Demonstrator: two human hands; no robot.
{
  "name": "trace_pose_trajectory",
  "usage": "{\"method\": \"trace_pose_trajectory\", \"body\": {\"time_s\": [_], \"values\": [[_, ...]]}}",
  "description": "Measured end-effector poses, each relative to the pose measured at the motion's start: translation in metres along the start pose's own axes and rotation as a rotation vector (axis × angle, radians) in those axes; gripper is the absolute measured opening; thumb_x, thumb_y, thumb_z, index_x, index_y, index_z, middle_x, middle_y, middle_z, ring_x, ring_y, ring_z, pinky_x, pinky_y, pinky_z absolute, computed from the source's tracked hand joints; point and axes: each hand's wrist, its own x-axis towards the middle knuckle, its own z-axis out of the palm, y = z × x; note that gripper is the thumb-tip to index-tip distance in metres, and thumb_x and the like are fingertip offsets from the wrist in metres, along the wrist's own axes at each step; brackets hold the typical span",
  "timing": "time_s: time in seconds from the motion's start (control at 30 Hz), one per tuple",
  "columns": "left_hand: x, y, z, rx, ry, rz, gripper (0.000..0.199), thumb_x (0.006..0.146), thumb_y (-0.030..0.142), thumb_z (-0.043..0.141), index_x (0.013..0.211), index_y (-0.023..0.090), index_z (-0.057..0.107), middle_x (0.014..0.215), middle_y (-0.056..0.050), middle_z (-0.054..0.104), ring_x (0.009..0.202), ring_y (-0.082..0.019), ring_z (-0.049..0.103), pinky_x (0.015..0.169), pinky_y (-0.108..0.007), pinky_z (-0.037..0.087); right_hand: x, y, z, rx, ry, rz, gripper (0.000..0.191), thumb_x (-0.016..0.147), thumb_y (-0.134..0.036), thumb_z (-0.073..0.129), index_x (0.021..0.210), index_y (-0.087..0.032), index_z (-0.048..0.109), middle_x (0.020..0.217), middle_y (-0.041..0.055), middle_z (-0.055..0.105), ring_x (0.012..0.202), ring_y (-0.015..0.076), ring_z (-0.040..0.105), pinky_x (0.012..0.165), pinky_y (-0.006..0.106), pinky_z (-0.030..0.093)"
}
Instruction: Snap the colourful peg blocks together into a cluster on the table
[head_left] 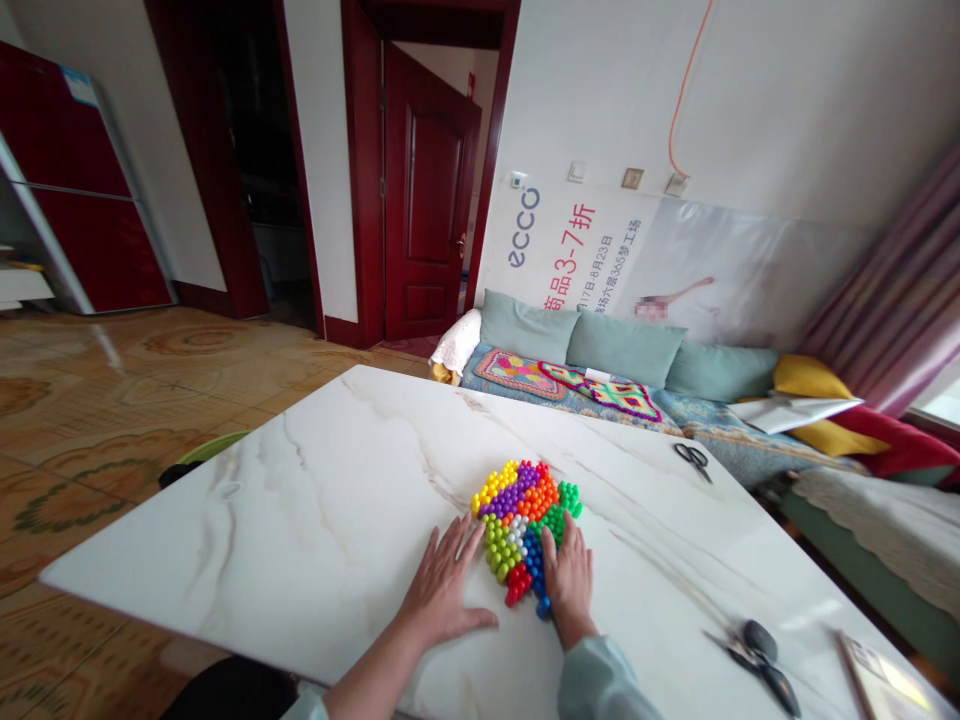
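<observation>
Colourful beads (517, 527) on bench (300, 540) | left hand (441, 588) beside, grip apart | right hand (570, 575) at edge, grip: cannot tell

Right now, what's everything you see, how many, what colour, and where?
table: one, white with veins, in front
beads: many, multicoloured, on the table
far scissors: one pair, black handles, table's far right
near scissors: one pair, black handles, table's near right
book-like item: one, pale, table's right edge
sofa: one, blue patterned, past the table
back cushions: three, teal, on sofa
banner: one, mostly white, above sofa
door: one, dark red, left of banner
fridge: one, red, far left
curtain: one, purple, far right
left hand: one, bare, beside the beads
right hand: one, bare, touching the beads
</observation>
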Motion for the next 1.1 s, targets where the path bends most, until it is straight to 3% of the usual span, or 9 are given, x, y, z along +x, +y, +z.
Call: {"method": "trace_pose_trajectory", "body": {"time_s": [0.17, 0.33, 0.4, 0.47, 0.53, 0.67, 0.83, 0.97, 1.1], "values": [[-0.003, 0.002, -0.004, -0.027, 0.11, 0.045, 0.132, 0.045, 0.059, 0.082, 0.15, 0.028, 0.008, 0.158, -0.01, 0.001, 0.143, -0.036, 0.012, 0.112, -0.056, 0.021, -0.02, -0.039, 0.028, -0.009, -0.015, -0.051, 0.071, 0.09, -0.059, 0.023, 0.145, -0.015, 0.029, 0.149, 0.0146, 0.033, 0.139, 0.0278, 0.025, 0.112, 0.051, 0.016], [-0.007, 0.009, -0.011, 0.035, 0.265, 0.029, 0.114, 0.056, 0.045, 0.08, 0.149, 0.025, 0.018, 0.158, -0.01, 0.0, 0.142, -0.039, 0.01, 0.112, -0.057, 0.021, -0.019, -0.079, 0.045, 0.116, -0.262, -0.092, 0.068, 0.091, -0.057, 0.024, 0.148, -0.019, 0.025, 0.152, 0.0084, 0.03, 0.143, 0.0279, 0.016, 0.113, 0.056, 0.007], [-0.006, 0.011, -0.013, 0.07, 0.344, -0.027, 0.099, 0.065, 0.034, 0.074, 0.149, 0.025, 0.021, 0.158, -0.009, 0.002, 0.143, -0.037, 0.009, 0.112, -0.056, 0.019, -0.015, -0.096, 0.043, 0.256, -0.427, -0.157, 0.064, 0.092, -0.058, 0.024, 0.145, -0.023, 0.033, 0.149, 0.0062, 0.036, 0.141, 0.0283, 0.022, 0.113, 0.057, 0.008], [-0.005, 0.011, -0.015, 0.099, 0.422, -0.101, 0.087, 0.071, 0.028, 0.067, 0.147, 0.024, 0.026, 0.158, -0.009, 0.005, 0.143, -0.035, 0.008, 0.113, -0.055, 0.018, -0.012, -0.109, 0.036, 0.436, -0.539, -0.225, 0.064, 0.091, -0.06, 0.026, 0.137, -0.021, 0.047, 0.142, 0.0081, 0.047, 0.135, 0.0277, 0.035, 0.112, 0.051, 0.018], [-0.004, 0.007, -0.014, 0.12, 0.49, -0.212, 0.075, 0.077, 0.027, 0.062, 0.145, 0.022, 0.03, 0.157, -0.011, 0.009, 0.143, -0.034, 0.007, 0.112, -0.056, 0.018, -0.012, -0.11, 0.025, 0.567, -0.523, -0.243, 0.066, 0.09, -0.062, 0.028, 0.128, -0.017, 0.056, 0.132, 0.0114, 0.056, 0.127, 0.0268, 0.046, 0.109, 0.044, 0.031], [-0.001, -0.007, -0.006, 0.139, 0.569, -0.429, 0.062, 0.086, 0.03, 0.051, 0.143, 0.015, 0.033, 0.155, -0.017, 0.015, 0.142, -0.036, 0.009, 0.108, -0.059, 0.024, -0.017, -0.065, 0.003, 0.537, -0.162, -0.191, 0.062, 0.088, -0.062, 0.033, 0.119, -0.016, 0.06, 0.126, 0.0127, 0.059, 0.121, 0.0261, 0.05, 0.105, 0.04, 0.036], [0.001, -0.009, -0.001, 0.149, 0.546, -0.452, 0.063, 0.086, 0.037, 0.051, 0.143, 0.016, 0.035, 0.154, -0.017, 0.018, 0.14, -0.039, 0.015, 0.105, -0.062, 0.025, 0.004, 0.032, -0.02, 0.281, 0.178, -0.06, 0.073, 0.083, -0.068, 0.029, 0.115, -0.009, 0.058, 0.13, 0.0198, 0.05, 0.125, 0.0311, 0.043, 0.108, 0.046, 0.03], [0.002, 0.001, -0.006, 0.179, 0.503, -0.463, 0.06, 0.086, 0.035, 0.051, 0.141, 0.017, 0.038, 0.155, -0.015, 0.017, 0.139, -0.038, 0.016, 0.107, -0.063, 0.021, 0.051, 0.072, -0.032, 0.167, 0.185, 0.053, 0.083, 0.079, -0.07, 0.026, 0.125, -0.005, 0.049, 0.133, 0.0229, 0.048, 0.127, 0.0326, 0.041, 0.108, 0.044, 0.029], [0.005, 0.005, -0.007, 0.208, 0.466, -0.476, 0.058, 0.085, 0.03, 0.05, 0.141, 0.018, 0.038, 0.156, -0.013, 0.012, 0.14, -0.038, 0.015, 0.107, -0.064, 0.018, 0.099, 0.074, -0.028, 0.148, 0.087, 0.163, 0.09, 0.078, -0.069, 0.026, 0.136, -0.001, 0.038, 0.137, 0.0251, 0.045, 0.128, 0.0334, 0.041, 0.107, 0.045, 0.029]]}}
